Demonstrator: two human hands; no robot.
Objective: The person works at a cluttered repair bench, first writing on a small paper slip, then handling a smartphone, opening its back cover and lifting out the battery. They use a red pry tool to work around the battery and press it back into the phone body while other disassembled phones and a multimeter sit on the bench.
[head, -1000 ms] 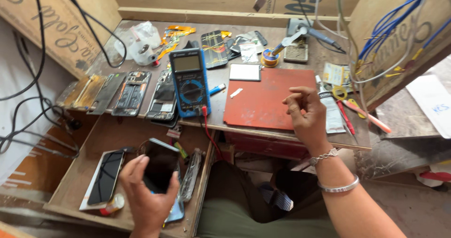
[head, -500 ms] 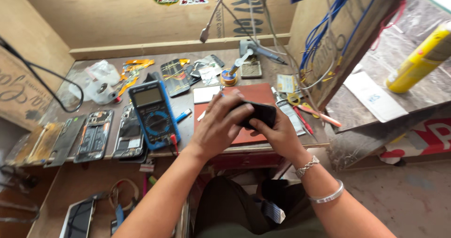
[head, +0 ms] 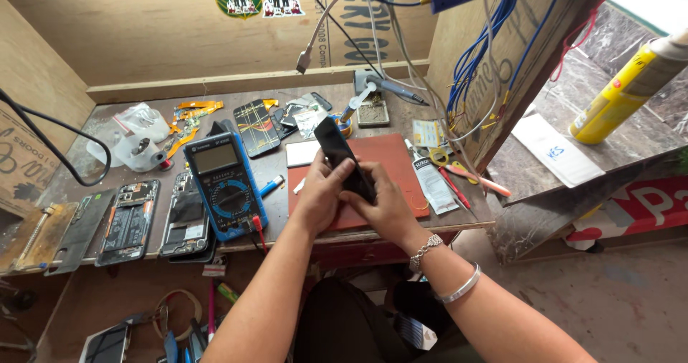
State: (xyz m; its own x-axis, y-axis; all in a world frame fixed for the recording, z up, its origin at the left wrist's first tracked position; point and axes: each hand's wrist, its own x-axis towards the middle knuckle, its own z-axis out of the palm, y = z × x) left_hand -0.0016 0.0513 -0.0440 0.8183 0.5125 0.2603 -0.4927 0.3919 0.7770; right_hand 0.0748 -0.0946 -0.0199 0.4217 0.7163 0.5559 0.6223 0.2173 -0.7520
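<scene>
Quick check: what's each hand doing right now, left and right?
Left hand: closed on the black phone, gripping its left edge.
Right hand: closed on the same phone, at its lower end.

The bare red rubber mat (head: pixel 390 159) offers room; a blue boxy multimeter (head: pixel 223 184) blocks leftward, dangling grey cables (head: pixel 401 48) probably crowd overhead.

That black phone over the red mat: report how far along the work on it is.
Done: the black phone is off the bench, tilted up above the red mat. In hand: the left hand and right hand both have a grip on its lower end. Left: its casing looks closed, unlike the opened phones beside the blue multimeter; the tweezers lie untouched.
</scene>
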